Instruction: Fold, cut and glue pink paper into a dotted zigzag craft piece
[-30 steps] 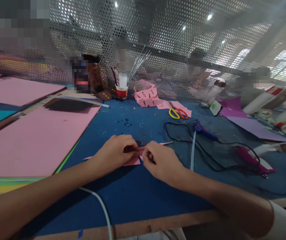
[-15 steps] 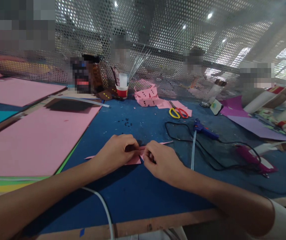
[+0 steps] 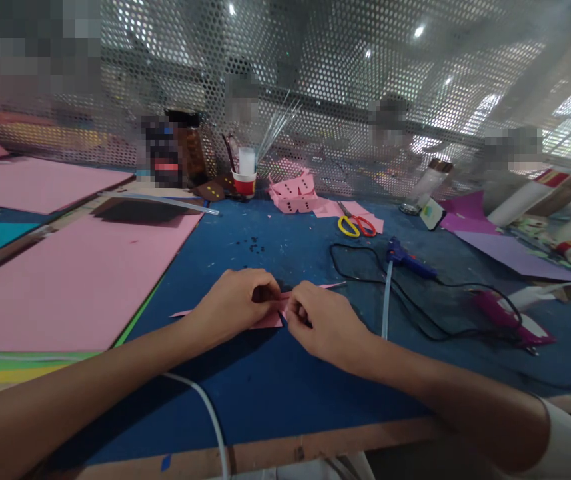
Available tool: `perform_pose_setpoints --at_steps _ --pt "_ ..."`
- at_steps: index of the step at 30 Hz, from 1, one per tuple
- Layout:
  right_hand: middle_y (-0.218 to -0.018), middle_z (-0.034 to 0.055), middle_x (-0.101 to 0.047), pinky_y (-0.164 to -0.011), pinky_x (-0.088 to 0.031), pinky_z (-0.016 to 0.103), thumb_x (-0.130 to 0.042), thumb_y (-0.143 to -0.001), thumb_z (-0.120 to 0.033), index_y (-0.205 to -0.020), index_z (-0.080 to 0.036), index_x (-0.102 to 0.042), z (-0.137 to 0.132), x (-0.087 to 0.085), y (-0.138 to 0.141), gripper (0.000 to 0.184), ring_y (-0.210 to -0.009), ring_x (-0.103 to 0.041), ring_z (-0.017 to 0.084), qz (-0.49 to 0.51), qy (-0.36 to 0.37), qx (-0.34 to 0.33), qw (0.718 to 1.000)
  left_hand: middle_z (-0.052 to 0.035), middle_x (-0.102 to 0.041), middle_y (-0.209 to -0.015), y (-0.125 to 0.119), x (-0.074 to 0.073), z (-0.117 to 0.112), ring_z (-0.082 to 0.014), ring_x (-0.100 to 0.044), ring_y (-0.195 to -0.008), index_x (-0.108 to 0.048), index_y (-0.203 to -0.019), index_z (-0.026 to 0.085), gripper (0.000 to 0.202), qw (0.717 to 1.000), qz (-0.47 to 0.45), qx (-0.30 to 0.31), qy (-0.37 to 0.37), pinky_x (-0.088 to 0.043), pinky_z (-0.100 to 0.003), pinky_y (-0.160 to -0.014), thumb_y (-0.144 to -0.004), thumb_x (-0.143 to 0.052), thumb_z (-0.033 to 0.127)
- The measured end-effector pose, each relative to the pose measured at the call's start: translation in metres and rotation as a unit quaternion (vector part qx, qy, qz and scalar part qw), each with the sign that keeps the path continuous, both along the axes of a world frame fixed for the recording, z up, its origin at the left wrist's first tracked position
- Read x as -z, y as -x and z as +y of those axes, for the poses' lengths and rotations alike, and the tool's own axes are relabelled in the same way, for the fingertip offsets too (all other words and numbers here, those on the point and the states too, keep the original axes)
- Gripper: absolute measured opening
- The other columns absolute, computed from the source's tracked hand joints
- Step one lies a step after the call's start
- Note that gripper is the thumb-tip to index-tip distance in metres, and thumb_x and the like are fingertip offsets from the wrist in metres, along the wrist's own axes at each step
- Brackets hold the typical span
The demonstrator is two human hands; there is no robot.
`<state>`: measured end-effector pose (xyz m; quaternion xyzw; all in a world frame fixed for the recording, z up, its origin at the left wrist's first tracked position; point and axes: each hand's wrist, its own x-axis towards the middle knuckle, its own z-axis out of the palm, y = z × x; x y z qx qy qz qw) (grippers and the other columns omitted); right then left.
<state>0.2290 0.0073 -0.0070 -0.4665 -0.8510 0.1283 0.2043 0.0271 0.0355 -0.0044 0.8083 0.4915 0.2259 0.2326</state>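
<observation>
Both hands meet over the blue tabletop, pinching a cut piece of pink paper (image 3: 268, 321) between them. My left hand (image 3: 238, 301) is closed, thumb and fingertips on the paper's inner edge. My right hand (image 3: 322, 325) is closed too, its curled fingers pressed on the same paper just to the right. Narrow ends of the pink paper stick out beyond both hands; most of its middle is hidden under the fingers. Behind the hands lie small black dots (image 3: 254, 247) scattered on the table.
A blue glue gun (image 3: 410, 259) with a clear stick and black cord lies to the right. Scissors (image 3: 356, 225), a dotted pink paper piece (image 3: 292, 193) and a red-and-white cup (image 3: 244, 184) are behind. Large pink sheets (image 3: 80, 280) cover the left. A white cable (image 3: 208, 407) crosses the front edge.
</observation>
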Motion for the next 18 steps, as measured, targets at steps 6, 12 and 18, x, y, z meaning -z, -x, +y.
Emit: perform_pose_setpoints --at_steps 6,12,18 --pt "-0.078 -0.0007 -0.061 -0.06 -0.033 0.025 -0.056 -0.089 -0.018 -0.083 -0.019 -0.055 0.001 0.001 -0.001 0.006 -0.065 -0.053 0.012 0.007 0.002 -0.005 1.0 0.0013 -0.073 -0.08 -0.001 -0.001 0.0 -0.0155 -0.065 -0.072 -0.073 -0.086 0.023 0.012 1.0 0.003 -0.008 0.003 -0.042 -0.024 -0.06 -0.084 -0.064 0.031" --pt "-0.093 0.0016 -0.064 -0.065 -0.039 0.024 -0.053 -0.095 -0.02 -0.101 -0.02 -0.06 0.004 -0.003 -0.01 0.009 -0.073 -0.056 0.012 0.045 0.043 -0.053 0.997 0.0015 -0.074 -0.081 -0.001 -0.003 -0.001 -0.0153 -0.065 -0.072 -0.074 -0.086 0.023 0.011 1.0 -0.005 -0.006 0.014 -0.043 -0.023 -0.062 -0.082 -0.066 0.03" --pt "-0.107 0.0045 -0.06 -0.084 -0.045 0.028 -0.046 -0.099 -0.016 -0.109 -0.023 -0.067 0.003 -0.008 -0.014 0.024 -0.092 -0.059 0.015 0.026 0.023 -0.139 0.99 0.0024 -0.074 -0.081 0.0 -0.001 -0.001 -0.0153 -0.066 -0.074 -0.073 -0.086 0.024 0.01 1.0 -0.004 -0.009 0.017 -0.043 -0.024 -0.064 -0.082 -0.066 0.028"
